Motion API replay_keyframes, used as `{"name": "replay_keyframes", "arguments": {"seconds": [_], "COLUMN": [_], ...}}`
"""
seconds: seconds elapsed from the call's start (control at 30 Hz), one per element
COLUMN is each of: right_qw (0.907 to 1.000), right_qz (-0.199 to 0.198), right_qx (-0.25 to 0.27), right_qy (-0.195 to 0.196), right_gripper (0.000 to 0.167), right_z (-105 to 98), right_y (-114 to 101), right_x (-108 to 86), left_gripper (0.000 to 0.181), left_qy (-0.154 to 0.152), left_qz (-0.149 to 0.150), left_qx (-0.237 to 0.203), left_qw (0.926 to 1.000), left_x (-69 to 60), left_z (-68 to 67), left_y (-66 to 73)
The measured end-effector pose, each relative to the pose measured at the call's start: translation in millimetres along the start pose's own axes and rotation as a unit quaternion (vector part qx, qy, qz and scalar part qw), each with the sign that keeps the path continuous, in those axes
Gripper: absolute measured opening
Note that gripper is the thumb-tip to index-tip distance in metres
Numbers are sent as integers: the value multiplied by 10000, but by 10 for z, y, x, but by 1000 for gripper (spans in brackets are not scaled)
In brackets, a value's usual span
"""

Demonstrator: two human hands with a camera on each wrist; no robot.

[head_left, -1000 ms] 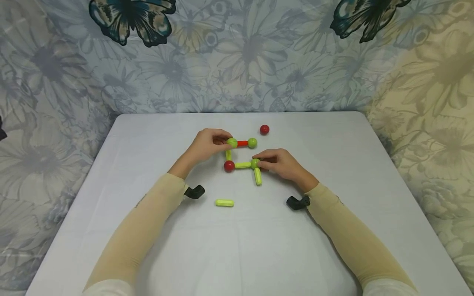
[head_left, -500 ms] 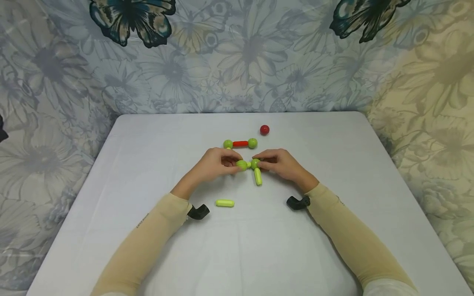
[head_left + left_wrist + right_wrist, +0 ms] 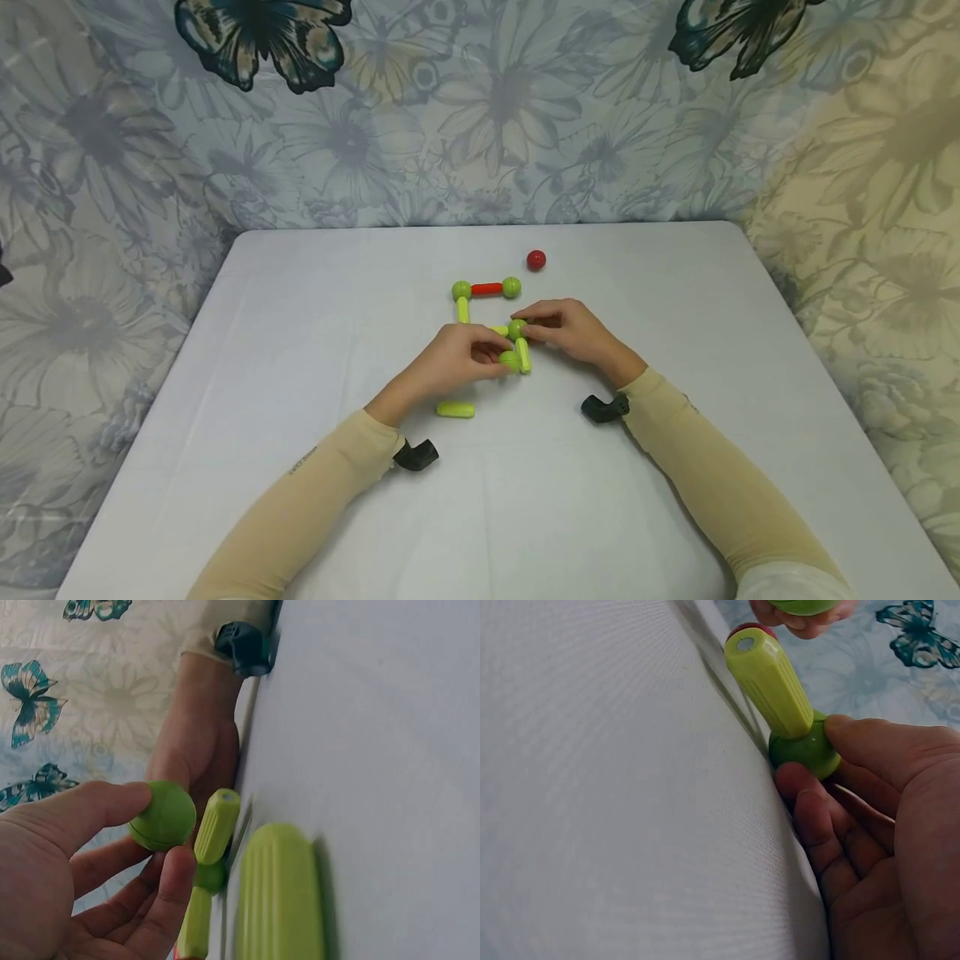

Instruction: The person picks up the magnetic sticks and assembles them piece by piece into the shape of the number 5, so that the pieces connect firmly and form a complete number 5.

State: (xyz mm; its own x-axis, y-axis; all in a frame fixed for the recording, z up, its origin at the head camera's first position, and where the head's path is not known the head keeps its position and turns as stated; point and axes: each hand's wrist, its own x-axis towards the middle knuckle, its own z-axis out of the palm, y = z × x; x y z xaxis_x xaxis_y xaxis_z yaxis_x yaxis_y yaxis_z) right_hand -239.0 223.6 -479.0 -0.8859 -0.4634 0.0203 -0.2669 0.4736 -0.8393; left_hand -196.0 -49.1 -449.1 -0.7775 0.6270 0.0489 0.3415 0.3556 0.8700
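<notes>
My left hand (image 3: 459,361) pinches a green ball (image 3: 163,816) between thumb and fingers, raised off the table beside the free end of a lime rod (image 3: 771,682). Whether ball and rod touch, I cannot tell. That rod's other end joins a second green ball (image 3: 802,754), which my right hand (image 3: 566,327) grips by thumb and fingertips. This ball belongs to a chain of rods and balls lying on the table. Farther along it are an upright lime rod (image 3: 462,310), a green corner ball (image 3: 461,290), a red rod (image 3: 487,289) and a green end ball (image 3: 512,287). My left hand covers the chain's red corner ball in the head view.
A loose lime rod (image 3: 455,409) lies nearer me, below the left hand. One loose red ball (image 3: 536,260) sits toward the back of the white table (image 3: 637,500). Flowered cloth (image 3: 510,125) hangs behind the table's far edge.
My left hand has carried the green ball from the chain's far left corner, toward me and rightward, to the free rod's end. The right hand has kept its grip in the same place.
</notes>
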Motion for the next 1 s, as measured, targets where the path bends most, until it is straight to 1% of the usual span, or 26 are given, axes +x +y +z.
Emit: {"name": "replay_keyframes", "arguments": {"seconds": [0.3,0.47,0.7,0.87,1.0], "right_qw": [10000,10000,10000,10000,10000], "right_qz": [-6,44,35,37,10], "right_qx": [63,12,-56,-50,-30], "right_qy": [-34,-36,-27,-27,-37], "right_gripper": [26,26,26,26,26], "right_z": [-6,0,-3,-2,-3], "right_y": [-1,1,-18,-20,-25], "right_x": [-15,-19,-16,-16,-16], "left_gripper": [26,26,25,26,26], "left_qy": [-108,-80,-34,-75,-52], "left_qz": [111,130,38,17,10], "left_qx": [-42,69,312,405,541], "left_qw": [9999,9999,9995,9992,9985], "left_x": [0,-23,-23,-12,-9], "left_z": [209,288,348,362,371], "left_y": [23,21,18,41,49]}}
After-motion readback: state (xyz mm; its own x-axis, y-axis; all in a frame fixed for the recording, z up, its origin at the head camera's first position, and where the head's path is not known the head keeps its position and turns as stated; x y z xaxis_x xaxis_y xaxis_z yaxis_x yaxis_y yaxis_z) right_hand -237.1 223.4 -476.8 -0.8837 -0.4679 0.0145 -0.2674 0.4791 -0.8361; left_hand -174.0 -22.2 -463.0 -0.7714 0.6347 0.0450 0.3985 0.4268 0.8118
